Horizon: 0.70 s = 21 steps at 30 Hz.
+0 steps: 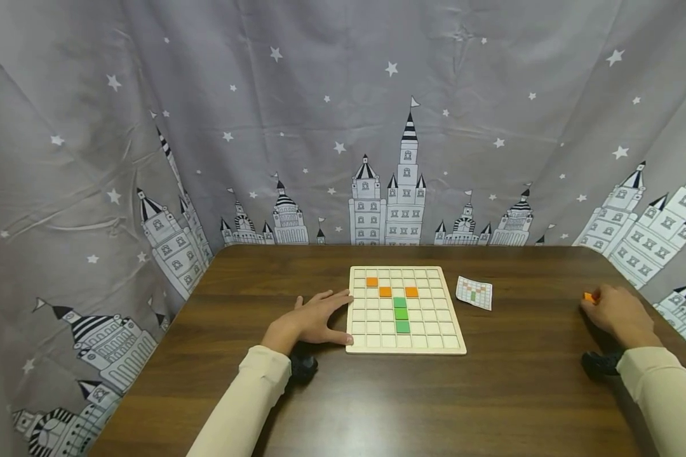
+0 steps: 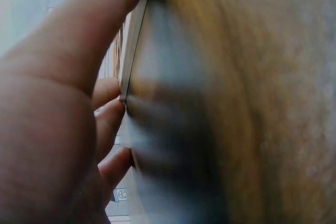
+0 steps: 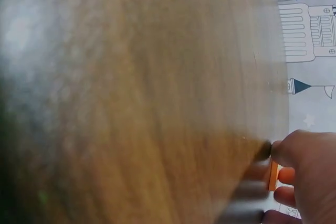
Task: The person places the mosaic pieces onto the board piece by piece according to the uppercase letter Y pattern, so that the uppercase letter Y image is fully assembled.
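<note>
A pale wooden grid board lies on the table, with three orange tiles and a column of three green tiles in its squares. My left hand rests at the board's left edge, fingers and thumb spread, the tips touching the rim. Far to the right, my right hand holds an orange tile between thumb and fingers, low over the tabletop. The right wrist view shows this tile edge-on, partly covered by the hand.
A small printed card with a coloured grid pattern lies just right of the board. The dark wooden table ends at a grey curtain printed with castles and stars. Black wrist cameras sit under both sleeves.
</note>
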{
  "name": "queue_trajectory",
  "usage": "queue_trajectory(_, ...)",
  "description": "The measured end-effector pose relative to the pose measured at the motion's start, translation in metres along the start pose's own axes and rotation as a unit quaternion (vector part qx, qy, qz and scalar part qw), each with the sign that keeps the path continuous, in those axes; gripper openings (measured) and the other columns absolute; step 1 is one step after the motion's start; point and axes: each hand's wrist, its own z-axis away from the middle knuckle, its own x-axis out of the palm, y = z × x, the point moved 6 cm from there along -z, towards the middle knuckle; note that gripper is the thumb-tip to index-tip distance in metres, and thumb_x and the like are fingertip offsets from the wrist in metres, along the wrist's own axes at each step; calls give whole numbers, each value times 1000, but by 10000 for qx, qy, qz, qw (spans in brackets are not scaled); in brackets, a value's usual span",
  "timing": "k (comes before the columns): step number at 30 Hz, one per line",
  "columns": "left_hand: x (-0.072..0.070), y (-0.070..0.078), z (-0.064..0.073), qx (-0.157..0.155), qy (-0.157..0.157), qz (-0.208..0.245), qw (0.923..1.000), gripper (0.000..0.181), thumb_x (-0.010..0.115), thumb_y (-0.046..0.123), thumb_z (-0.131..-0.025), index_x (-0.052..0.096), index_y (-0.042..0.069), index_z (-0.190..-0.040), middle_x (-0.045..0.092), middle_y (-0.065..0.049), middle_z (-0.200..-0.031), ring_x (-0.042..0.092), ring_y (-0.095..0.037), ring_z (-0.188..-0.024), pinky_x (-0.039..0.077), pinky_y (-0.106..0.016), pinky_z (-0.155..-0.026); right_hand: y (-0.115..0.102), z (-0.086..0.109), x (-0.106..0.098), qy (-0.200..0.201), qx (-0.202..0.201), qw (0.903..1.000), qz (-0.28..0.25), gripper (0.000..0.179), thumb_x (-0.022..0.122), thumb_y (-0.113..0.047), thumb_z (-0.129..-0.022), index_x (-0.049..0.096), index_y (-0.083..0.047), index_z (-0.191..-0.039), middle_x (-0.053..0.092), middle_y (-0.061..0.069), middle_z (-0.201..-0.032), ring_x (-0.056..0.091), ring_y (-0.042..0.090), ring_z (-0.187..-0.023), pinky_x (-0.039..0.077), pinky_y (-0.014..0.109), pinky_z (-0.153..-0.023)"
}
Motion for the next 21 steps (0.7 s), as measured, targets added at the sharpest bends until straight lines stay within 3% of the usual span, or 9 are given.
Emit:
queue_trajectory(13, -1, 0, -3, -20, 17, -8, 10000, 91, 75, 62, -83, 37, 29, -158, 23, 9, -166, 16, -27, -152, 7, -77, -108, -8, -2, -2, -148, -22, 9999, -85, 24, 59, -24, -93, 58, -2, -85, 53, 16, -77, 52, 34, -70, 43, 46, -52)
queue_trajectory(21, 0, 1, -6, -43, 45, 3, 10000, 91, 75, 63, -82, 37, 29, -158, 23, 9, -166, 17, -26, -152, 7, -77, -108, -3, -12, 1, -165, -106, 9998, 28, 32, 59, -24, -93, 58, 8, -99, 55, 21, -81, 54, 39, -72, 45, 52, -54)
